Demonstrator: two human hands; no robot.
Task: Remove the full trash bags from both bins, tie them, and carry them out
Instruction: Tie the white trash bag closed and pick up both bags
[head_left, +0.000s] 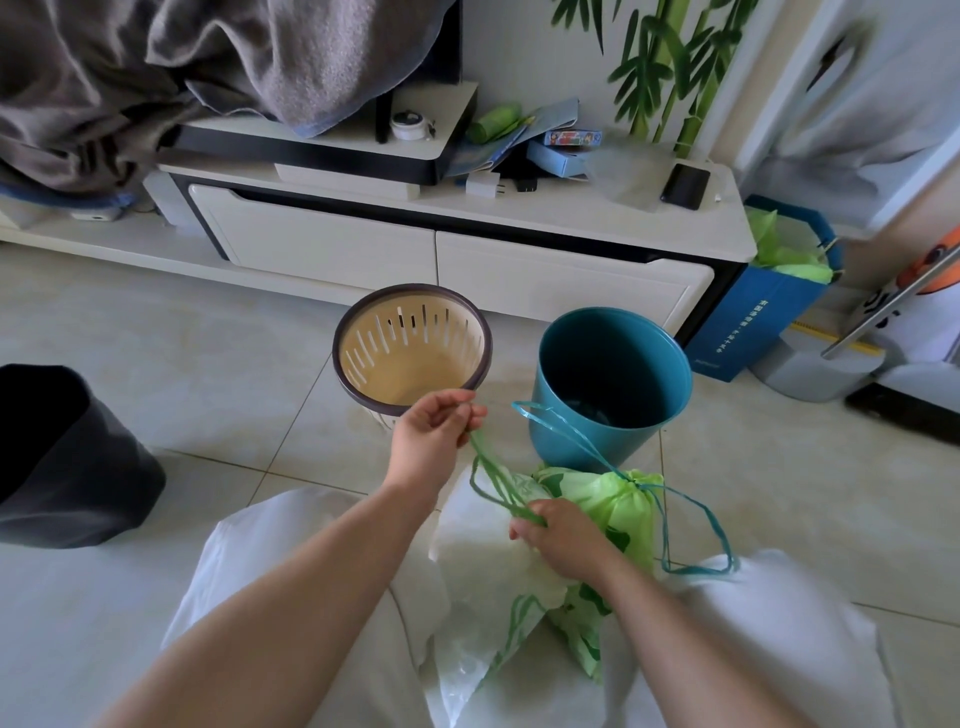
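A green drawstring (493, 475) is pinched between thumb and fingers of the left hand (434, 434), raised toward 12 o'clock from the white trash bag (483, 540) it belongs to. The lower end of the same cord is gripped by the closed right hand (558, 538), which is pressed onto the bag's gathered mouth. The white bag is held between the person's knees; touching it at 3 o'clock lies a light green trash bag (631, 506), already cinched, its blue drawstring (571, 431) looped loosely over the floor and toward the teal bin (610, 382). At 12 o'clock of the left hand stands the beige slotted bin (413, 348), with the teal bin just beside it at 3 o'clock; no bag is seen in the beige one. A blue paper bag (753, 322) at 2 o'clock carries white writing, too small to be read.
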